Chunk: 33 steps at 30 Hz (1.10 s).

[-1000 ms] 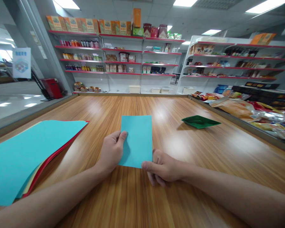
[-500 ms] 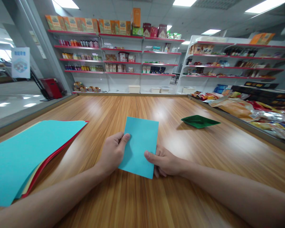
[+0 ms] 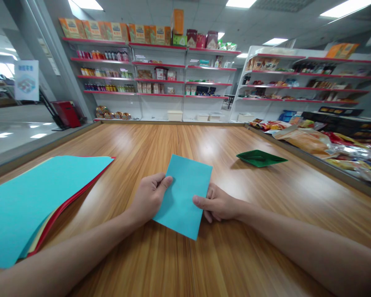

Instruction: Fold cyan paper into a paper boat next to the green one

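Both hands hold a light-blue rectangle of paper point(image 3: 185, 194) over the middle of the table; whether it is one sheet or folded layers I cannot tell. My left hand point(image 3: 151, 196) pinches its left edge, thumb on the front face. On the right edge, my right hand point(image 3: 218, 202) grips lower down, thumb on the front and the other fingers curled behind, partly hidden. The paper leans, its top turned toward the right. Beyond my right hand, a folded green paper boat point(image 3: 261, 158) rests on the wood.
At the left lies a stack of coloured paper point(image 3: 49, 198), blue on top, with cream and red sheets beneath. The wooden table point(image 3: 136, 140) has a raised rim. Packaged snacks point(image 3: 321, 142) are piled past its right edge. Stocked shelves point(image 3: 157, 66) stand behind.
The blue paper has turned slightly clockwise and shifted a little right, its top tilting over. My right hand has moved a bit right and up with it; both grips are kept.
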Each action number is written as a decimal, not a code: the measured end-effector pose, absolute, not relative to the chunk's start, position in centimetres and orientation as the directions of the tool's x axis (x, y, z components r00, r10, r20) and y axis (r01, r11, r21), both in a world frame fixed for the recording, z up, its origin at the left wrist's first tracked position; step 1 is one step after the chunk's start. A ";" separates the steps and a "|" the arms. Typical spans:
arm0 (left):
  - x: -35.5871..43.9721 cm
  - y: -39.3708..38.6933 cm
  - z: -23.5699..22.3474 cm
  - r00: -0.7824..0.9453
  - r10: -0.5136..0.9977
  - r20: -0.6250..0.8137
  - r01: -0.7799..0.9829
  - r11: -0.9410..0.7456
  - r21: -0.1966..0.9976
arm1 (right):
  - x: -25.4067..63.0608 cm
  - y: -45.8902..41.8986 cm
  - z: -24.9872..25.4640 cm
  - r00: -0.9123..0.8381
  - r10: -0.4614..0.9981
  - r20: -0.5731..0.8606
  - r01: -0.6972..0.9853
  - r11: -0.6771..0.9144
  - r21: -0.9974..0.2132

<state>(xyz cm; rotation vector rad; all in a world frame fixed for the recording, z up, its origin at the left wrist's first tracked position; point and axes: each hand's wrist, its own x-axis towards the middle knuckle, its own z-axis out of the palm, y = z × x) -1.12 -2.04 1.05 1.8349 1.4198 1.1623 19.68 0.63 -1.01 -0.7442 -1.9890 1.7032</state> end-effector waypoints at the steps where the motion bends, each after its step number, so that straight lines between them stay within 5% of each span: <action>1: -1.2 -2.0 1.0 0.078 0.949 0.307 0.485 -0.305 0.819 | 19.8 0.8 -1.1 -0.770 0.637 -0.038 0.138 0.107 -0.985; 8: -1.5 -1.7 0.8 0.111 0.940 0.322 0.474 -0.334 0.815 | 20.4 1.6 -1.3 -0.764 0.645 -0.001 0.186 0.218 -0.958; 25: -1.7 -1.7 0.6 0.182 0.938 0.296 0.458 -0.347 0.818 | 20.5 2.3 -1.3 -0.642 0.766 0.022 0.103 0.115 -0.988; 33: -1.6 -1.7 0.5 0.184 0.946 0.268 0.436 -0.323 0.840 | 20.6 2.6 -1.8 -0.431 0.889 0.153 0.132 0.230 -0.964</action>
